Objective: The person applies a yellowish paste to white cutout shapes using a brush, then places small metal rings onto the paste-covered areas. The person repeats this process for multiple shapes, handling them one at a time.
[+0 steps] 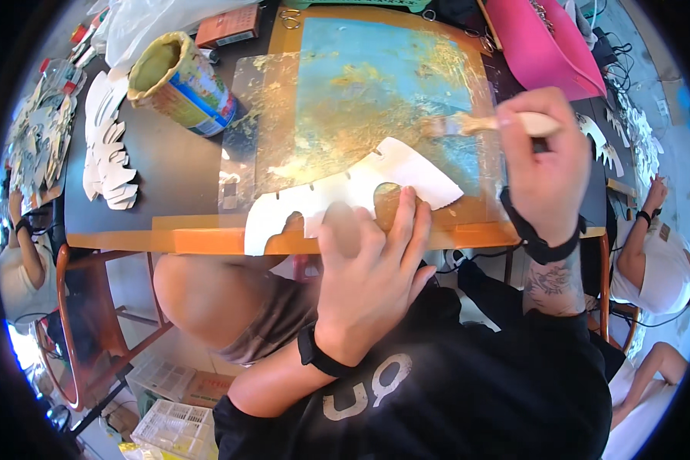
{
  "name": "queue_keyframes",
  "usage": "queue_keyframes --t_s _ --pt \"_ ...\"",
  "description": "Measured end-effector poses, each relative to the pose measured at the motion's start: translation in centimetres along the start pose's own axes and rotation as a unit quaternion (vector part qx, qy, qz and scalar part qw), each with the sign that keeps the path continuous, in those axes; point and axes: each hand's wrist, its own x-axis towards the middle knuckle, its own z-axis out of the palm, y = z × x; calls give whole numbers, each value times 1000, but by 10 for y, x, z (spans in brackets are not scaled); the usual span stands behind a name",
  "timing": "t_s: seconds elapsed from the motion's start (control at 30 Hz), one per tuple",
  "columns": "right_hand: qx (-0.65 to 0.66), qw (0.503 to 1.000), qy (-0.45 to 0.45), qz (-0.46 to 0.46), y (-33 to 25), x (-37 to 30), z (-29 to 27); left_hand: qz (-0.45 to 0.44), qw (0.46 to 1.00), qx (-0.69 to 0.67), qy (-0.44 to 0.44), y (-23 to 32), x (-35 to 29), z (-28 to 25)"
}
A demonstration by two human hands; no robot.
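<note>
My right hand point(546, 157) is closed around the pale wooden handle of a flat paintbrush point(479, 124). The bristles touch or hover just over a blue sheet point(360, 46) smeared with yellowish, glossy residue; I cannot tell which. A white curved cut-out piece point(422, 172), with notches and rounded openings along its edges, lies slantwise over the near part of the work surface. Resting on it with outstretched fingers, my left hand point(376, 257) presses near one rounded opening. Part of the piece is hidden under those fingers.
A residue-crusted tin point(207, 96) stands at the left, beside a stack of white cut-outs point(109, 153). A pink container point(540, 50) sits at the far right, with scissors point(479, 38) nearby. Other people work at both sides. Orange tape lines the table's near edge point(184, 241).
</note>
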Motion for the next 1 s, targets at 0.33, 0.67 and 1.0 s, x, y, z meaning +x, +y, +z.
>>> queue_keyframes --t_s 0.33,0.67,1.0 --pt "-9 968 -212 -136 -6 -3 -24 10 999 34 23 -2 -6 8" --pt "-3 950 -222 -219 -13 -4 -12 32 999 3 31 -7 -3 8" --pt "71 990 -105 -67 -22 17 -76 64 994 -85 13 -22 -3 -6"
